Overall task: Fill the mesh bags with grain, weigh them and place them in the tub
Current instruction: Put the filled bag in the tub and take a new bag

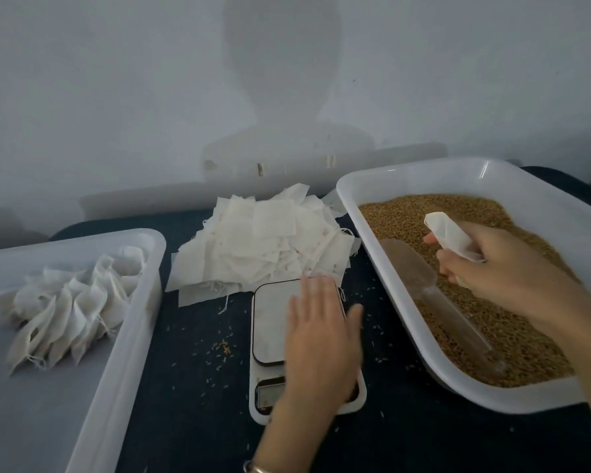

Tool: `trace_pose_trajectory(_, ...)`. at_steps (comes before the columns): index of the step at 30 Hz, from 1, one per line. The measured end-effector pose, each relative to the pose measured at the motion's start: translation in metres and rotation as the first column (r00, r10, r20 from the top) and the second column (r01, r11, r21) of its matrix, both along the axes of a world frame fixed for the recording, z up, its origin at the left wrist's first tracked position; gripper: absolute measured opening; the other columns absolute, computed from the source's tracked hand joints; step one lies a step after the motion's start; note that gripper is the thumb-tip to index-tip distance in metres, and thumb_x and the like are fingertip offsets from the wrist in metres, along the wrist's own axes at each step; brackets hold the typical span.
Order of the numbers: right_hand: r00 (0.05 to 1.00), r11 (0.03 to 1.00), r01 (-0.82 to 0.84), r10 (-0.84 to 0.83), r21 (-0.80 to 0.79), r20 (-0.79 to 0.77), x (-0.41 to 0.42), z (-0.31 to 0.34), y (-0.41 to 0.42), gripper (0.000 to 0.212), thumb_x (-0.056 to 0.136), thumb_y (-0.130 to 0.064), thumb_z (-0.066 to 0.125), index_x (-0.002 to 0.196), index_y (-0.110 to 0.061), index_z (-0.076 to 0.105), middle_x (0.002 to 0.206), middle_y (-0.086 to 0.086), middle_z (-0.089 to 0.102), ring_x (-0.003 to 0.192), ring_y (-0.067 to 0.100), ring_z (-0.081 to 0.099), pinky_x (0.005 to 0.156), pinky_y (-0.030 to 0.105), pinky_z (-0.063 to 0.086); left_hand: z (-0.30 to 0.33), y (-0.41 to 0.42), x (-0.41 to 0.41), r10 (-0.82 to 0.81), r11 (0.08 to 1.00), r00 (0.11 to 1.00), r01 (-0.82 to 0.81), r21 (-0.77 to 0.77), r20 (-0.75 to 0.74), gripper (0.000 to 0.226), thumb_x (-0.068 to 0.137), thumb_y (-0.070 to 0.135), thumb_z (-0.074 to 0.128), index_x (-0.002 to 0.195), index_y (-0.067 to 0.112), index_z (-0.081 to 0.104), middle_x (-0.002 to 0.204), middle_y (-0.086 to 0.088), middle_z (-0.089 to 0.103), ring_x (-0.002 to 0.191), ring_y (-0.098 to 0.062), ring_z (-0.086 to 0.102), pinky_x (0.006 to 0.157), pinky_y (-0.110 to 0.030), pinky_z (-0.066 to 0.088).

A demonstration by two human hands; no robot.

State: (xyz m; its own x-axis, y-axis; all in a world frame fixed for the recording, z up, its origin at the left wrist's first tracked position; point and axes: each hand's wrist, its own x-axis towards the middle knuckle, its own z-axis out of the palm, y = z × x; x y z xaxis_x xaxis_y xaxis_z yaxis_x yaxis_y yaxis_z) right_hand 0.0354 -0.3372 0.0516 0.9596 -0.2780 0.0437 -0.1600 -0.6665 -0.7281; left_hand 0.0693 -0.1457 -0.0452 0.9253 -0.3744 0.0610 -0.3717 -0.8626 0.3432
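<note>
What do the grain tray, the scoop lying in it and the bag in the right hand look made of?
Grain tray: glossy white plastic, probably, with rim highlights. Scoop: clear plastic, it seems; grain shows through. Bag in the right hand: thin, matte white mesh or cloth.

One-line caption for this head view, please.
Right hand holds a mesh bag over the grain tray; left hand hovers open above the scale.

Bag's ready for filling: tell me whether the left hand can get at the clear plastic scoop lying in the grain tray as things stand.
Probably yes. The left hand is open over the white digital scale, holding nothing, and the clear plastic scoop lies uncovered on the grain beside it. Only the white tray's low rim lies between.
</note>
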Motion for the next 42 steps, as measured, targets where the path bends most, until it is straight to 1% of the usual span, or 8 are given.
trace_pose_trajectory(4,0.998,0.99,-0.057,0.056,0.13,0.012,0.006,0.001,0.02,0.02,0.095,-0.02,0.054,0.111,-0.03,0.06,0.079,-0.007,0.066,0.078,0.008,0.062,0.069,0.031,0.048,0.009,0.009,0.01,-0.172,0.977,0.978,0.155,-0.144,-0.114,0.054,0.103,0.043,0.018,0.147,0.014,0.033,0.152,-0.006,0.036,0.143,-0.011,0.023,0.118,-0.031,0.011)
trace_pose_trajectory(7,0.996,0.962,-0.09,0.081,0.259,0.046,0.013,0.003,0.042,0.02,0.094,-0.022,0.054,0.11,-0.034,0.061,0.075,-0.014,0.066,0.067,-0.003,0.063,0.058,0.022,0.047,0.026,0.012,0.001,-0.162,0.717,0.978,0.023,-0.697,-0.134,0.032,0.103,0.032,0.034,0.115,0.03,0.064,0.095,0.012,0.067,0.09,0.006,0.058,0.096,-0.025,0.042)
trace_pose_trajectory(12,0.987,0.869,-0.158,0.136,0.469,0.081,0.022,0.003,0.075,0.024,0.094,-0.028,0.054,0.116,-0.035,0.06,0.086,-0.016,0.069,0.078,-0.006,0.065,0.06,0.018,0.052,0.052,0.025,0.0,0.029,0.346,0.999,0.017,-0.938,0.029,0.02,0.095,0.02,0.045,0.097,0.023,0.065,0.095,0.01,0.071,0.096,-0.006,0.065,0.083,-0.017,0.049)
trace_pose_trajectory(18,0.985,0.871,-0.169,0.165,0.461,0.05,0.017,0.005,0.078,0.022,0.095,-0.021,0.053,0.111,-0.032,0.062,0.086,-0.008,0.07,0.073,-0.005,0.064,0.057,0.015,0.049,0.059,0.026,-0.005,0.058,0.331,0.997,0.029,-0.943,0.052,0.018,0.091,0.018,0.049,0.087,0.028,0.063,0.083,0.01,0.068,0.083,-0.005,0.063,0.072,-0.011,0.047)
trace_pose_trajectory(25,0.993,0.73,-0.112,0.102,0.674,0.054,0.021,-0.016,0.112,0.029,0.1,-0.041,0.041,0.118,-0.035,0.062,0.122,-0.009,0.063,0.119,0.009,0.053,0.106,0.039,0.04,0.052,0.036,-0.005,0.034,0.484,0.996,0.058,-0.873,0.084,0.014,0.093,0.018,0.056,0.099,0.029,0.062,0.1,0.015,0.068,0.103,-0.009,0.062,0.084,-0.029,0.049)
trace_pose_trajectory(30,0.992,0.673,-0.111,0.119,0.732,0.041,0.039,-0.036,0.148,0.022,0.101,-0.042,0.037,0.106,-0.044,0.058,0.103,-0.025,0.054,0.094,-0.013,0.045,0.076,0.015,0.036,0.041,0.049,0.003,0.189,0.428,0.982,-0.065,-0.901,0.019,0.024,0.093,0.003,0.053,0.094,0.025,0.061,0.096,0.014,0.068,0.098,-0.004,0.063,0.083,-0.024,0.049)
trace_pose_trajectory(36,0.998,0.687,-0.038,0.061,0.726,-0.006,0.041,-0.058,0.16,0.023,0.096,-0.017,0.045,0.105,-0.032,0.06,0.077,-0.003,0.059,0.065,0.009,0.057,0.057,0.013,0.047,0.024,0.065,0.012,0.296,0.355,0.955,-0.145,-0.923,-0.035,0.021,0.095,0.002,0.051,0.099,0.019,0.061,0.094,0.015,0.066,0.093,0.0,0.062,0.077,-0.012,0.048)
trace_pose_trajectory(42,0.998,0.651,0.019,-0.052,0.759,0.02,0.032,-0.061,0.139,0.044,0.092,-0.021,0.05,0.134,-0.032,0.049,0.122,-0.013,0.058,0.109,0.008,0.055,0.076,0.021,0.045,0.017,0.079,0.015,0.386,0.187,0.912,-0.226,-0.956,-0.14,0.015,0.1,0.013,0.044,0.1,0.017,0.059,0.09,0.014,0.066,0.09,0.0,0.063,0.079,-0.024,0.047)
